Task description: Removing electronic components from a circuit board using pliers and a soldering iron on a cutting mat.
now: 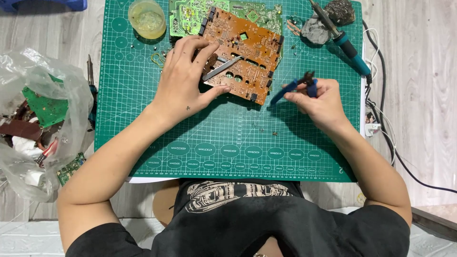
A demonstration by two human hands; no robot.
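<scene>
Orange board (247,52) under left hand (183,85): matt laminate, dotted with solder. Tweezers (222,68): bright bare metal. Pliers (297,85) in right hand (319,102): blue plastic grips, dark metal. Mat (228,138): matt green, smooth, printed grid. At 9 o'clock, bag (43,123): clear glossy plastic, crinkled. Jar (147,19) at 11 o'clock: translucent yellowish plastic.

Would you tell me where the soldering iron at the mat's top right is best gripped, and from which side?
Grip the soldering iron by its blue handle, probably from the lower right: the metal tip points up-left onto the grey holder, and the cord leaves the handle's lower end.
</scene>
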